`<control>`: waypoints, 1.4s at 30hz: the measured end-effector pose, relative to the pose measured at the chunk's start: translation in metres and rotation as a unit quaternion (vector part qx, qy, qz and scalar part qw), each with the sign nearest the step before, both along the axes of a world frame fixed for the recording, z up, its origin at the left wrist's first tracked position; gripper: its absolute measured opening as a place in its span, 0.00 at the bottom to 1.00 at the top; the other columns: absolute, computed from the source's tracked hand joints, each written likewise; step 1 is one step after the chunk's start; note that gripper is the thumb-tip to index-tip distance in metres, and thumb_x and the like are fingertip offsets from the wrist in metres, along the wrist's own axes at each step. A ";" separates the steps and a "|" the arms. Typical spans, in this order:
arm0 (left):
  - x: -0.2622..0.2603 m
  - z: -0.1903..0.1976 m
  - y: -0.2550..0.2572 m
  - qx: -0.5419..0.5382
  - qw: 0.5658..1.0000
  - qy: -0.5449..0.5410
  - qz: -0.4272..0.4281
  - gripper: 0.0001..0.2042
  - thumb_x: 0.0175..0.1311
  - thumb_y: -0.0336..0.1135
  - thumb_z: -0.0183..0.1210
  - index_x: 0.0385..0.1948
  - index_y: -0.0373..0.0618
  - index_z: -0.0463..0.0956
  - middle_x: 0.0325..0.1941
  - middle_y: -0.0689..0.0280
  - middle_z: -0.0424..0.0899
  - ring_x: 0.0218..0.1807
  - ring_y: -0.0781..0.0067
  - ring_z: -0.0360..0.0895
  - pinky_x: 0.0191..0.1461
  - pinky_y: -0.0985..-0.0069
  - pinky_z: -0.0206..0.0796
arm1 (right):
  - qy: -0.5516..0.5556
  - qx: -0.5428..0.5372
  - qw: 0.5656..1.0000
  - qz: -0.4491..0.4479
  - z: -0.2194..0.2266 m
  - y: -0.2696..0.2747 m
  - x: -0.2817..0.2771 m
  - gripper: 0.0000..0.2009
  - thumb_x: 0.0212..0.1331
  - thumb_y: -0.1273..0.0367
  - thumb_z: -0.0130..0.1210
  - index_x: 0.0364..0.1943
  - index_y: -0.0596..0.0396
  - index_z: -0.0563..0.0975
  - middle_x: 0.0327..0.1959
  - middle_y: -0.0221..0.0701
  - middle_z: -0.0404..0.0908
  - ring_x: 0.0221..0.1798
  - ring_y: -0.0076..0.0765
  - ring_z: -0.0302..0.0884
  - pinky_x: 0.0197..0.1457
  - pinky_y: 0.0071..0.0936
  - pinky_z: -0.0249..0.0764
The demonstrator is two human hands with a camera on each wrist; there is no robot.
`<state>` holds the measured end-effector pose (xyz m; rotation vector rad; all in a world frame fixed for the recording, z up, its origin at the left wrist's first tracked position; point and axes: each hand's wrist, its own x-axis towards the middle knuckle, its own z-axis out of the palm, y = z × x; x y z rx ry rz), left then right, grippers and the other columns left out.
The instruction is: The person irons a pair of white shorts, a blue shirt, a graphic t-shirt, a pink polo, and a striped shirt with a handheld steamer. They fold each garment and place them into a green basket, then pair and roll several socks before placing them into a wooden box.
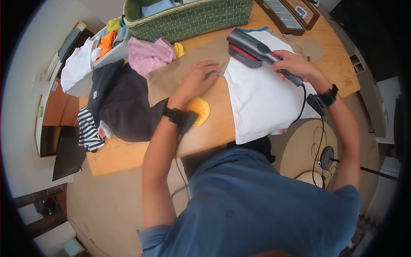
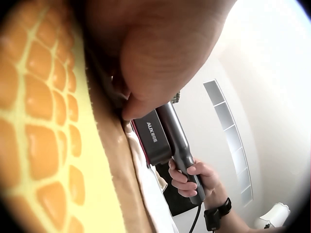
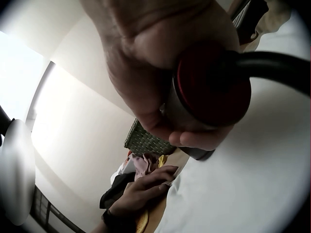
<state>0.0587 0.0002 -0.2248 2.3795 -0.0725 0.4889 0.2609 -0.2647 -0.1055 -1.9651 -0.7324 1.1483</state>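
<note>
A dark grey handheld garment steamer (image 1: 246,47) with pink trim lies over the upper part of a white T-shirt (image 1: 261,98). My right hand (image 1: 293,65) grips its handle, fingers wrapped round it; the cord runs from the handle's end. The left wrist view shows the steamer (image 2: 153,136) side-on, its head close over the white cloth. My left hand (image 1: 199,79) rests on a brown cloth (image 1: 171,77), fingertips right at the shirt's left edge. Under the left wrist is a round orange-yellow patterned pad (image 1: 200,110) on the wooden table.
Dark garments (image 1: 128,100), a pink cloth (image 1: 147,55) and a striped cloth (image 1: 89,130) lie at the left. A green woven basket (image 1: 188,23) stands behind, beside a white bin (image 1: 87,81) of clothes. A compartmented wooden box (image 1: 284,19) sits at the back right.
</note>
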 end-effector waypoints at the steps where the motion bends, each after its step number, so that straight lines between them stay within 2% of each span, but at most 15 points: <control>1: 0.000 0.000 0.000 -0.007 1.000 0.008 -0.001 0.11 0.63 0.33 0.58 0.45 0.43 0.82 0.59 0.59 0.79 0.62 0.52 0.70 0.68 0.63 0.60 | 0.006 -0.004 1.000 0.006 -0.002 0.002 -0.002 0.09 0.56 0.70 0.55 0.37 0.60 0.71 0.21 0.27 0.72 0.19 0.20 0.69 0.22 0.20 0.68; 6: 0.002 0.000 0.000 -0.015 0.999 0.031 -0.002 0.11 0.64 0.32 0.58 0.45 0.42 0.81 0.60 0.59 0.78 0.64 0.53 0.69 0.69 0.63 0.58 | 0.056 -0.038 0.995 0.076 -0.001 -0.022 -0.019 0.07 0.55 0.73 0.53 0.36 0.58 0.71 0.20 0.27 0.73 0.18 0.21 0.71 0.21 0.21 0.67; 7: 0.002 0.001 0.000 -0.016 0.999 0.034 -0.003 0.11 0.64 0.32 0.58 0.45 0.42 0.81 0.60 0.59 0.78 0.64 0.53 0.69 0.69 0.63 0.58 | 0.054 -0.037 0.988 0.137 -0.004 -0.034 -0.022 0.07 0.55 0.74 0.54 0.36 0.58 0.71 0.20 0.27 0.73 0.19 0.20 0.71 0.22 0.22 0.67; 11: 0.001 -0.001 0.001 -0.020 0.999 0.032 -0.001 0.11 0.63 0.32 0.58 0.45 0.42 0.81 0.61 0.59 0.78 0.64 0.53 0.69 0.69 0.63 0.59 | 0.105 -0.138 0.965 0.195 0.007 -0.071 -0.061 0.15 0.52 0.73 0.59 0.45 0.56 0.73 0.23 0.24 0.74 0.22 0.19 0.71 0.25 0.22 0.69; 13: 0.000 0.002 0.000 -0.008 0.999 0.034 0.003 0.11 0.63 0.33 0.58 0.46 0.43 0.81 0.61 0.58 0.78 0.65 0.53 0.69 0.69 0.63 0.59 | 0.019 -0.080 0.937 0.338 -0.005 -0.088 -0.065 0.18 0.50 0.73 0.61 0.47 0.55 0.74 0.24 0.24 0.75 0.23 0.19 0.71 0.26 0.22 0.69; 16: -0.003 0.008 0.000 0.001 1.000 0.028 -0.012 0.12 0.63 0.33 0.59 0.47 0.42 0.80 0.60 0.57 0.78 0.63 0.53 0.71 0.68 0.64 0.61 | 0.040 -0.070 0.938 0.338 0.007 -0.089 -0.078 0.17 0.52 0.72 0.62 0.47 0.55 0.74 0.23 0.24 0.75 0.23 0.18 0.71 0.27 0.21 0.69; 19: -0.016 0.028 0.001 -0.049 0.999 0.019 0.015 0.13 0.63 0.33 0.58 0.48 0.39 0.79 0.58 0.55 0.78 0.60 0.52 0.74 0.66 0.65 0.63 | 0.090 -0.119 0.973 0.174 0.034 -0.066 -0.093 0.13 0.56 0.72 0.62 0.44 0.56 0.73 0.22 0.24 0.74 0.23 0.18 0.71 0.28 0.21 0.69; 20: -0.023 0.038 0.003 -0.075 0.997 0.017 0.031 0.14 0.63 0.33 0.58 0.48 0.38 0.78 0.58 0.54 0.79 0.59 0.51 0.75 0.66 0.65 0.64 | 0.131 -0.044 0.982 0.130 0.023 -0.062 -0.090 0.09 0.60 0.71 0.60 0.40 0.57 0.72 0.21 0.24 0.73 0.22 0.18 0.72 0.27 0.22 0.69; 23: -0.048 0.062 0.036 0.050 0.988 -0.070 0.128 0.13 0.61 0.33 0.58 0.46 0.38 0.78 0.53 0.51 0.80 0.55 0.48 0.76 0.61 0.61 0.67 | 0.159 0.093 0.983 -0.022 0.017 -0.023 -0.091 0.08 0.65 0.67 0.57 0.38 0.56 0.71 0.22 0.26 0.73 0.19 0.20 0.70 0.25 0.19 0.71; 25: -0.068 0.079 0.050 0.056 0.976 -0.047 0.204 0.12 0.62 0.33 0.57 0.45 0.38 0.79 0.51 0.50 0.81 0.54 0.47 0.77 0.58 0.60 0.69 | 0.173 0.142 0.970 -0.092 0.001 0.007 -0.078 0.09 0.66 0.66 0.56 0.39 0.56 0.71 0.23 0.26 0.74 0.20 0.20 0.70 0.25 0.19 0.73; 29: -0.099 0.072 0.071 0.113 0.953 0.038 0.280 0.14 0.60 0.36 0.60 0.45 0.38 0.80 0.46 0.49 0.83 0.49 0.46 0.79 0.54 0.58 0.70 | 0.151 0.205 0.951 -0.175 -0.024 0.056 -0.064 0.09 0.67 0.66 0.56 0.38 0.56 0.71 0.26 0.27 0.74 0.24 0.19 0.72 0.25 0.20 0.75; 30: -0.107 0.071 0.068 0.075 0.953 0.075 0.283 0.15 0.61 0.35 0.60 0.46 0.37 0.79 0.41 0.49 0.84 0.43 0.52 0.82 0.51 0.65 0.72 | 0.177 0.184 0.953 -0.162 -0.040 0.063 -0.051 0.09 0.67 0.66 0.56 0.37 0.57 0.71 0.28 0.26 0.74 0.27 0.19 0.73 0.25 0.21 0.75; 33: -0.110 0.069 0.067 -0.001 0.952 0.111 0.287 0.14 0.61 0.35 0.60 0.45 0.38 0.79 0.33 0.53 0.83 0.37 0.61 0.81 0.46 0.70 0.71 | 0.163 0.175 0.960 -0.143 -0.041 0.068 -0.065 0.09 0.67 0.66 0.55 0.38 0.58 0.71 0.28 0.26 0.73 0.26 0.20 0.72 0.25 0.21 0.74; 37: -0.105 0.056 0.074 -0.052 0.963 0.050 0.260 0.12 0.62 0.35 0.60 0.44 0.38 0.78 0.29 0.60 0.79 0.32 0.73 0.75 0.41 0.74 0.69 | 0.205 0.156 0.965 -0.052 -0.034 0.071 -0.083 0.09 0.68 0.66 0.54 0.37 0.58 0.71 0.26 0.27 0.73 0.24 0.19 0.71 0.23 0.19 0.73; 42: -0.101 0.059 0.070 -0.082 0.961 0.042 0.260 0.11 0.62 0.34 0.61 0.44 0.40 0.78 0.26 0.69 0.75 0.30 0.81 0.70 0.35 0.78 0.65 | 0.280 0.118 0.951 0.066 -0.036 0.072 -0.111 0.11 0.67 0.68 0.53 0.49 0.57 0.71 0.24 0.25 0.72 0.19 0.17 0.69 0.21 0.17 0.70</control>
